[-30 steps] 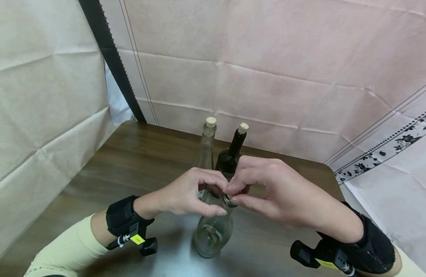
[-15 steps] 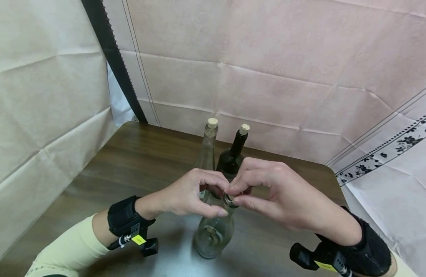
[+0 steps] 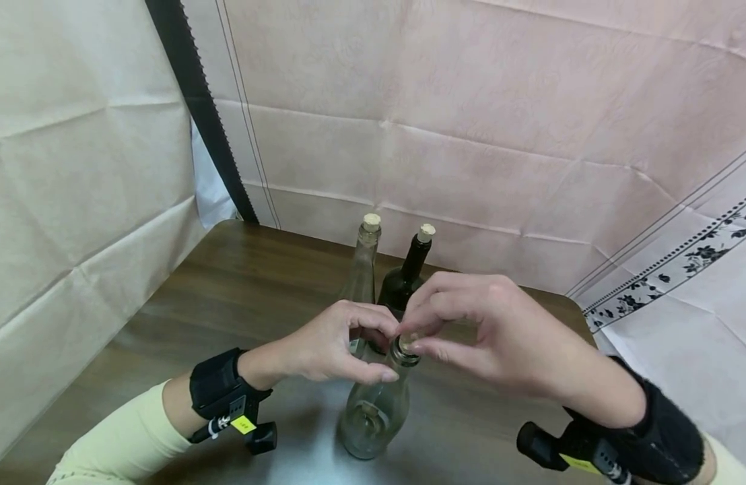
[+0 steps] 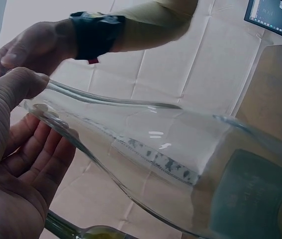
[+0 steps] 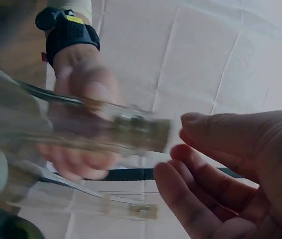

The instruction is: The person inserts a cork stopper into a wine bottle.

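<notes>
A clear glass bottle [image 3: 373, 414] stands upright on the table, its neck held by my left hand [image 3: 327, 337]. In the left wrist view the thumb and fingers wrap the neck of that bottle [image 4: 145, 132]. A cork [image 5: 159, 135] sits in its mouth, with part of it sticking out. My right hand [image 3: 500, 337] is beside the bottle's mouth. In the right wrist view its thumb and loosely bent fingers are spread, with a small gap between them and the cork, and they hold nothing.
Behind stand another clear bottle [image 3: 362, 263] and a dark bottle [image 3: 412, 263], each with a cork in its mouth. The wooden table [image 3: 227, 289] ends near a pale cloth wall [image 3: 470, 135]. A monitor corner [image 4: 277, 17] appears in the left wrist view.
The fingers of my right hand have come apart from the cork, leaving the bottle's mouth more visible. My left hand stays on the neck.
</notes>
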The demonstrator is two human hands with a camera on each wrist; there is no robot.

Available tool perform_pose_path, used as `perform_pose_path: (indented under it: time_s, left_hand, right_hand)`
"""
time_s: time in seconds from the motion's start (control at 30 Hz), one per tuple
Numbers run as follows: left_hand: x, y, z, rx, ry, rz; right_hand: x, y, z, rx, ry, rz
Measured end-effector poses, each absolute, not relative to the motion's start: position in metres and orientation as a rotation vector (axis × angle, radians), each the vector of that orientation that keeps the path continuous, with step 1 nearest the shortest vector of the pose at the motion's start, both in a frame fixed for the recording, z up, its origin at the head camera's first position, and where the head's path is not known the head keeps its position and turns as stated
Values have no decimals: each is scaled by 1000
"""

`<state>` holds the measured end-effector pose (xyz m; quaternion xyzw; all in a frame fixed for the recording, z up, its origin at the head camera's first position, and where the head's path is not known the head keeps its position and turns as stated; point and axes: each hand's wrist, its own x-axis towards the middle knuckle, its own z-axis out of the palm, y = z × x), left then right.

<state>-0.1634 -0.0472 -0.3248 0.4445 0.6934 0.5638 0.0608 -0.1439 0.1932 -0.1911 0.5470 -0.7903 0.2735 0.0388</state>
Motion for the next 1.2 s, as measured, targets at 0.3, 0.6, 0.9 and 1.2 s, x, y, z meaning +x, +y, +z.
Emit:
perform_pose_path:
  time_s: [0.3, 0.6, 0.9, 1.2]
  left_hand:
    - [-164, -46, -327, 1325, 2107, 1699]
    - [-166, -45, -326, 1352, 2058, 1739]
    - [-166, -45, -327, 1363, 2099, 1726]
    - [-167, -45, -328, 1364, 2112, 1724]
  right_hand:
    - [-151, 177, -159, 1884, -2477, 482]
    - [-151, 165, -150, 1918, -2575, 242]
    - [-153, 164, -155, 1919, -2639, 196]
    - [-158, 170, -162, 1943, -2636, 232]
